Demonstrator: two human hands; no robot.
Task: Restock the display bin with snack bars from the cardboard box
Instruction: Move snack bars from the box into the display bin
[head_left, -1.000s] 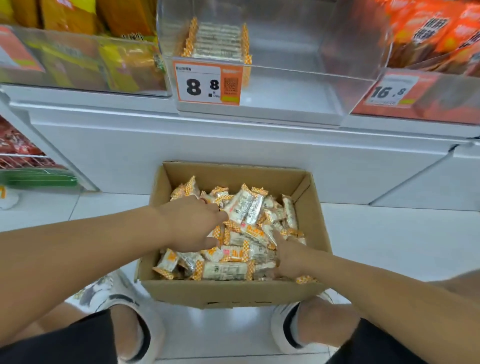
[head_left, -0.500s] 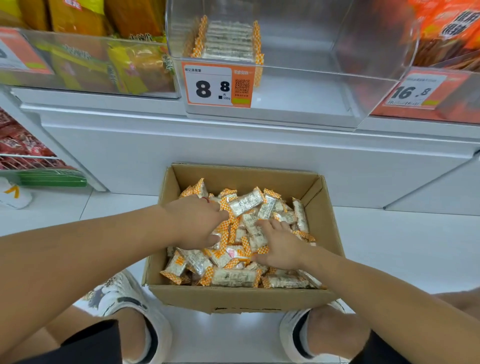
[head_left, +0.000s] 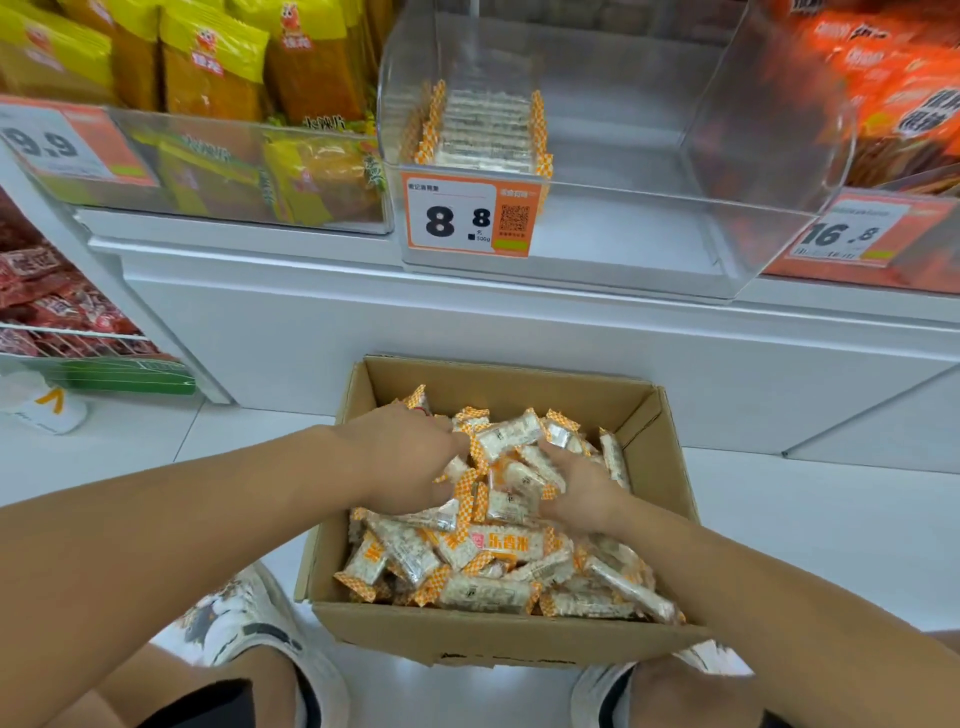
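**Both hands gathering snack bars in the box below the bin**

A person is crouching over an open cardboard box (head_left: 498, 636) that is sitting on the white floor (head_left: 810, 519), right in front of a white shelf unit (head_left: 363, 332). The box is holding a loose heap of snack bars (head_left: 483, 561) in clear wrappers with orange checked ends.

The left hand (head_left: 402, 457) is reaching in from the left and lying over the far part of the heap, its fingers curling down round several bars. The right hand (head_left: 579, 486) is coming in from the right, palm turned toward the left hand, with its fingers bending round bars as well. Between the two hands a small bunch of bars (head_left: 506, 467) is being squeezed together, so both hands are gripping bars rather than lying flat.

Above the box, on the shelf, a clear display bin (head_left: 769, 156) is standing with one neat row of bars (head_left: 483, 130) at its back left corner; most of its floor is showing bare. A price card (head_left: 467, 214) reading 8.8 is hanging on its front. To the left of the bin, yellow packets (head_left: 208, 62) are filling another clear bin, and orange packets (head_left: 893, 93) are lying to its right. Two white shoes are showing at the bottom, the left shoe (head_left: 244, 618) beside the box's near left corner.
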